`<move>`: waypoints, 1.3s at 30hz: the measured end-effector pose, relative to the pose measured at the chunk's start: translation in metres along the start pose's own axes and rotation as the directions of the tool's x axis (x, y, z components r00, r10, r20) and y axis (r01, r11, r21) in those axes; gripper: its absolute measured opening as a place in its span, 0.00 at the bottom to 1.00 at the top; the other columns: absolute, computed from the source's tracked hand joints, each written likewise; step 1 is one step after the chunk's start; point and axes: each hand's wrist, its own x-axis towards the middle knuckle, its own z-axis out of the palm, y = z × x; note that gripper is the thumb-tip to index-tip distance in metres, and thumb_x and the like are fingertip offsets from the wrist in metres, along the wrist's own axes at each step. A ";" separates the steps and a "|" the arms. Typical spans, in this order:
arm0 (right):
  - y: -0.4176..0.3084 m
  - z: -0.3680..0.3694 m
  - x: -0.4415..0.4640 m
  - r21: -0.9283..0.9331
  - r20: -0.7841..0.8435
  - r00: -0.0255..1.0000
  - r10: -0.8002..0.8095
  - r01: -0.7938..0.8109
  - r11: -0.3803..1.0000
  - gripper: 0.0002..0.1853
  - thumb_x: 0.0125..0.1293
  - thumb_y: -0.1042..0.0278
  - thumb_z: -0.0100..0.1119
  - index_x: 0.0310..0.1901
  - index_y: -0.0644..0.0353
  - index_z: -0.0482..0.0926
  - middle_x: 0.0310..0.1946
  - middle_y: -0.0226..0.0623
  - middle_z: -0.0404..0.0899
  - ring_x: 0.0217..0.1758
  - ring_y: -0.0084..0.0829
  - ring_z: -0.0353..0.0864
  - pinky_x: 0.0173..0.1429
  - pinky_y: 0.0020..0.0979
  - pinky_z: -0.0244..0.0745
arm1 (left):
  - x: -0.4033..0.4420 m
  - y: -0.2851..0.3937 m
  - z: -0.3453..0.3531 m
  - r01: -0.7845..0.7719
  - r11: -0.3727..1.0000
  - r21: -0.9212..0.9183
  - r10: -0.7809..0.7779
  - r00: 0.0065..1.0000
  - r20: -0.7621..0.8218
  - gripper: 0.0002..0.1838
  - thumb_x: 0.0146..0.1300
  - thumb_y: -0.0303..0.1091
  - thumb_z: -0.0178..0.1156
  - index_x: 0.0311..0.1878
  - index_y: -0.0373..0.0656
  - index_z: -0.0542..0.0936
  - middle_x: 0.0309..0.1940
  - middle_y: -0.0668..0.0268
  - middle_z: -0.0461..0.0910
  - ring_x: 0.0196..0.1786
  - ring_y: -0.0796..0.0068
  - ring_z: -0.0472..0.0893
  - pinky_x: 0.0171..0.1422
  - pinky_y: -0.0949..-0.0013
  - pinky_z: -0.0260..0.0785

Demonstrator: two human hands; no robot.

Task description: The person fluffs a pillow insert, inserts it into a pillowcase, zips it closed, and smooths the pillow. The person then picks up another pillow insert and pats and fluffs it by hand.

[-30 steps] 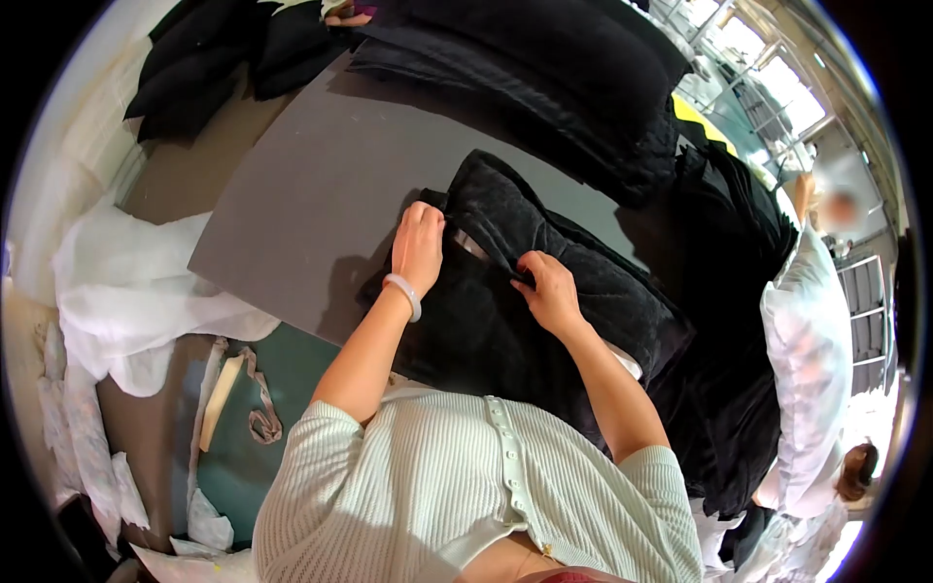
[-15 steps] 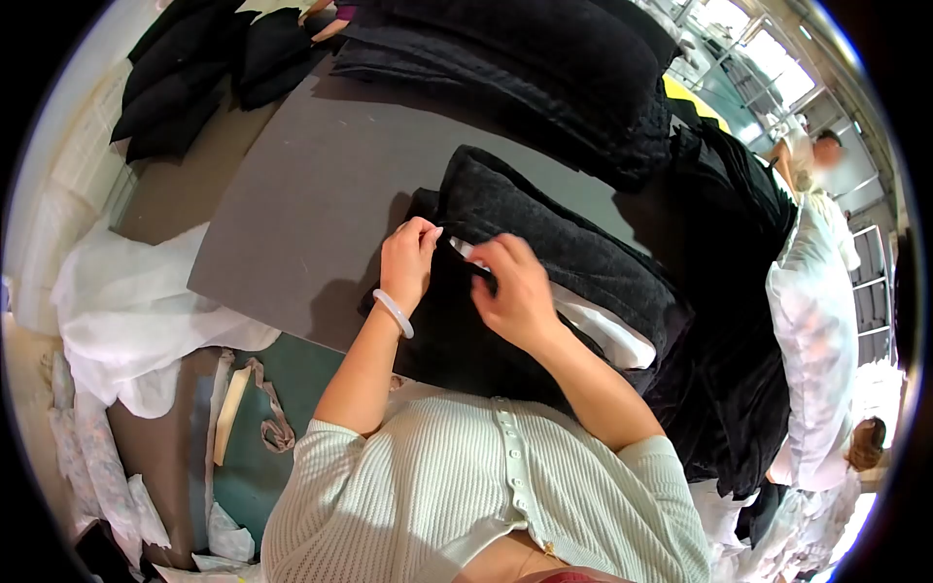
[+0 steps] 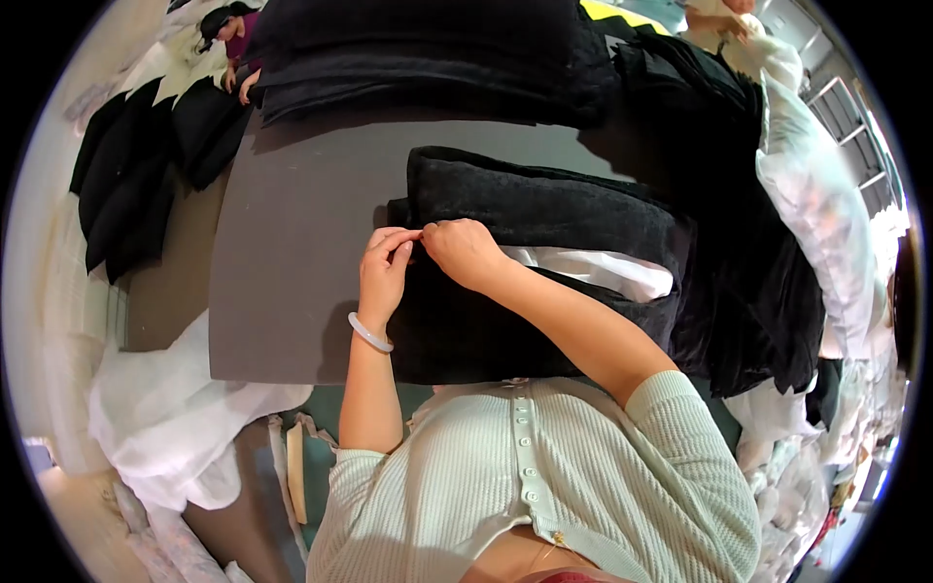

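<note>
A black velvety cushion cover (image 3: 544,206) lies in front of me on the grey table. Its long opening runs left to right, and a white filling (image 3: 607,272) shows in the gap towards the right. At the left end of that opening, my left hand (image 3: 386,260) pinches the cover's edge with thumb and forefinger. Fingertips of my right hand (image 3: 462,251) close on the same corner and touch or nearly touch the left ones. Whatever small part lies between the fingertips is hidden.
Stacked black covers (image 3: 428,68) rise at the table's far side. More black fabric (image 3: 748,282) hangs at the right, beside a white pillow (image 3: 812,194). The grey table top (image 3: 282,253) extends left, with white cloth (image 3: 165,408) below its edge. Co-workers (image 3: 233,44) are at the far left and far right.
My right hand has moved left along the opening, from over the gap to the left corner, meeting my left hand. The view has turned and shifted.
</note>
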 end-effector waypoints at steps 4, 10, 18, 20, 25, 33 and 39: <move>-0.003 -0.012 0.003 0.067 0.035 0.995 0.090 -0.092 0.993 0.06 0.56 0.68 0.59 0.27 0.61 0.80 0.24 0.43 0.82 0.29 0.42 0.85 0.36 0.37 0.79 | 0.008 -0.020 0.006 -0.218 0.951 0.218 0.194 0.973 0.125 0.12 0.63 0.17 0.56 0.48 0.41 0.77 0.51 0.63 0.79 0.52 0.62 0.79 0.50 0.65 0.73; -0.015 -0.023 0.001 0.126 0.060 0.968 0.246 -0.251 0.960 0.09 0.61 0.66 0.57 0.27 0.61 0.79 0.26 0.43 0.82 0.29 0.44 0.83 0.35 0.41 0.77 | 0.021 -0.027 0.002 -0.449 0.785 0.426 0.366 0.892 0.265 0.16 0.57 0.16 0.58 0.48 0.41 0.76 0.46 0.58 0.79 0.49 0.54 0.79 0.50 0.60 0.74; 0.010 -0.082 -0.072 0.054 -0.063 0.896 0.440 -0.437 0.898 0.10 0.63 0.63 0.58 0.28 0.59 0.75 0.26 0.43 0.80 0.31 0.47 0.81 0.34 0.44 0.76 | 0.038 -0.061 -0.009 -0.419 0.758 0.500 0.377 0.907 0.188 0.08 0.60 0.21 0.58 0.43 0.41 0.79 0.43 0.58 0.80 0.47 0.54 0.80 0.50 0.59 0.73; 0.026 -0.104 -0.113 0.046 -0.171 0.813 0.556 -0.557 0.829 0.11 0.63 0.65 0.58 0.27 0.60 0.72 0.26 0.44 0.78 0.30 0.50 0.79 0.32 0.46 0.72 | 0.045 -0.073 -0.013 -0.438 0.757 0.485 0.385 0.898 0.212 0.08 0.63 0.22 0.56 0.44 0.39 0.79 0.42 0.57 0.81 0.44 0.56 0.82 0.48 0.62 0.74; 0.055 -0.153 -0.207 0.031 -0.398 0.560 0.727 -0.784 0.620 0.13 0.65 0.65 0.58 0.25 0.62 0.71 0.24 0.46 0.74 0.30 0.50 0.77 0.32 0.43 0.69 | 0.056 -0.075 -0.013 -0.373 0.803 0.465 0.291 0.926 0.242 0.06 0.63 0.23 0.55 0.42 0.39 0.79 0.41 0.58 0.81 0.44 0.55 0.81 0.50 0.62 0.73; 0.065 -0.137 -0.285 0.294 -0.516 0.304 0.801 -0.815 0.499 0.08 0.64 0.64 0.60 0.36 0.60 0.81 0.32 0.41 0.81 0.36 0.46 0.81 0.38 0.39 0.74 | 0.064 0.003 0.014 -0.507 0.644 0.572 0.294 0.855 0.428 0.12 0.60 0.21 0.57 0.47 0.41 0.80 0.46 0.60 0.81 0.50 0.56 0.79 0.57 0.61 0.71; 0.067 -0.129 -0.287 0.449 -0.528 0.234 0.816 -0.739 0.503 0.08 0.61 0.66 0.64 0.34 0.63 0.82 0.30 0.42 0.82 0.33 0.44 0.82 0.37 0.37 0.75 | -0.001 0.113 0.173 -0.794 0.585 0.167 0.514 0.522 0.680 0.17 0.55 0.24 0.64 0.50 0.42 0.80 0.51 0.60 0.80 0.56 0.58 0.77 0.62 0.61 0.68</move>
